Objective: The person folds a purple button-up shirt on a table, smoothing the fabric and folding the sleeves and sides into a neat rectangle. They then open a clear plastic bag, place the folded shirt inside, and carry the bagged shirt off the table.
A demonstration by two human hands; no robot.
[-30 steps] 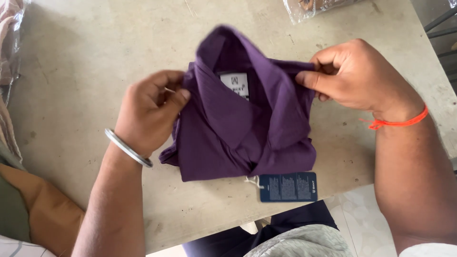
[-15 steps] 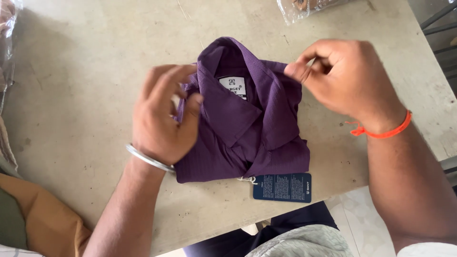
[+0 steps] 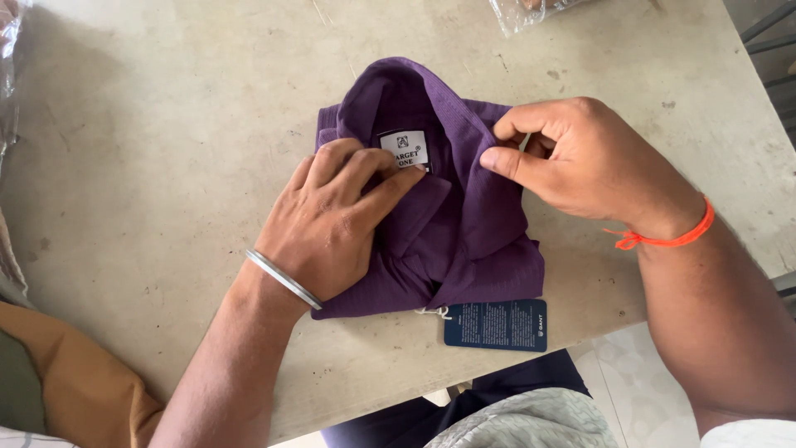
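A folded purple collared shirt [image 3: 477,224] lies on a pale stone table [image 3: 166,149], collar away from me, with a white neck label [image 3: 405,148] showing. My left hand [image 3: 332,224], with a metal bangle on the wrist, presses flat on the shirt's left front, fingertips at the collar beside the label. My right hand [image 3: 580,166], with an orange thread on the wrist, pinches the right collar edge between thumb and forefinger. A dark blue hang tag [image 3: 496,325] lies on the table at the shirt's near edge, tied by a white string.
A clear plastic bag [image 3: 531,10] lies at the table's far edge, and another clear plastic edge [image 3: 8,50] shows at far left. Brown and green cloth [image 3: 58,373] sits at lower left. The table's near edge runs just below the hang tag.
My left hand slid from the shirt's left side onto its front, up to the collar. My right hand shifted inward along the right collar edge, and the shirt now lies flatter.
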